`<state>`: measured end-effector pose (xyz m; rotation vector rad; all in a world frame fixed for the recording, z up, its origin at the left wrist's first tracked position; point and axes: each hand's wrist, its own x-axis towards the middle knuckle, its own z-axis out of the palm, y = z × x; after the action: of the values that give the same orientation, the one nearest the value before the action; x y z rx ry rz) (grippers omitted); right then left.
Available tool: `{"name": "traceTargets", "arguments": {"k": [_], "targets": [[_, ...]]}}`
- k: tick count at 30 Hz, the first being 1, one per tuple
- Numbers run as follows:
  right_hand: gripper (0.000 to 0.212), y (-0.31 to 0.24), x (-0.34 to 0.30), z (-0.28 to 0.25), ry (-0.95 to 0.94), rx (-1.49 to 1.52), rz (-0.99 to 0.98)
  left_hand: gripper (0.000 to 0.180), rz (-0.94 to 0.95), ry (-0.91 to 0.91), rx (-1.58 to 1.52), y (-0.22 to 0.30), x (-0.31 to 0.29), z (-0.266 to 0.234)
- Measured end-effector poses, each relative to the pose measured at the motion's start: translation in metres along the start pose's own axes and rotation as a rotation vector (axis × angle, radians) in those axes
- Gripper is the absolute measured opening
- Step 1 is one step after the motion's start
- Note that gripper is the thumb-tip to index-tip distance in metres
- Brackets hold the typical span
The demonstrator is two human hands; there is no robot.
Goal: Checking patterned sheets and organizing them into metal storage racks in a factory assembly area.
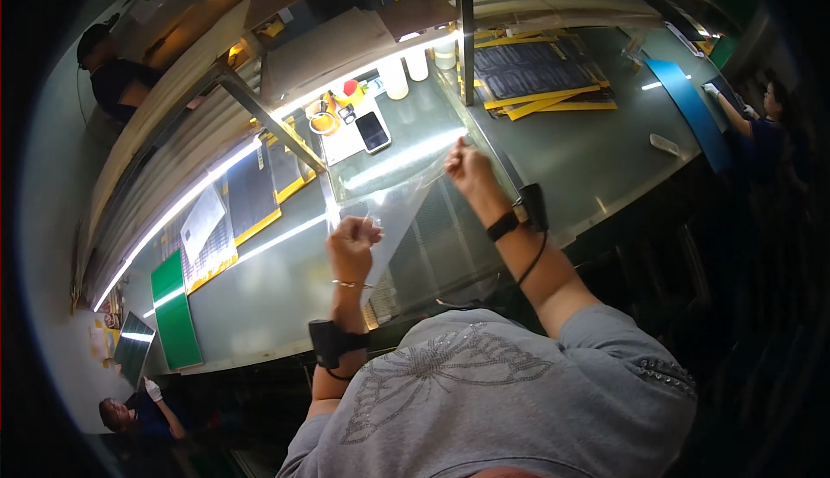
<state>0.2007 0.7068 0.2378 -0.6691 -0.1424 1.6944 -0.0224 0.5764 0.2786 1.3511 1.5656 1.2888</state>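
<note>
A clear plastic film [399,212] stretches between my two hands above the workbench, shiny and partly see-through. My left hand [352,243], with a bracelet at the wrist, is closed on its near left edge. Farther off, my right hand [468,169] pinches the film's far right side, fingertips together. Beneath the film lies a dark panel with a fine grid pattern [439,234], its left part covered by the film's glare. Just beyond the film, a smartphone [374,132] rests on a white sheet.
Orange tape rolls [323,124] and white bottles [393,79] stand behind the phone. Yellow-edged dark panels [540,72] are stacked at the far right. A green panel [176,314] lies left, a blue sheet [689,111] right. Shelf posts [467,54] rise at the back. Other people work around.
</note>
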Motion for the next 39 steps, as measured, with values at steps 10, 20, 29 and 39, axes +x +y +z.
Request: {"name": "traceTargets", "arguments": {"k": [10, 20, 29, 39], "targets": [[0.016, -0.201, 0.051, -0.144, 0.065, 0.131, -0.33, 0.008, 0.054, -0.034, 0.118, 0.044, -0.002, -0.116], [0.03, -0.14, -0.122, -0.147, -0.054, -1.753, -0.642, 0.015, 0.288, -0.073, 0.458, 0.045, -0.017, -0.066], [0.05, 0.048, -0.172, -0.219, -0.401, -2.157, -0.538, 0.035, 0.543, -0.365, 0.695, -0.02, -0.059, 0.055], [0.005, -0.008, -0.158, -0.022, -0.542, -1.548, -0.979, 0.044, 0.698, -0.229, 0.578, 0.011, -0.046, 0.034]]}}
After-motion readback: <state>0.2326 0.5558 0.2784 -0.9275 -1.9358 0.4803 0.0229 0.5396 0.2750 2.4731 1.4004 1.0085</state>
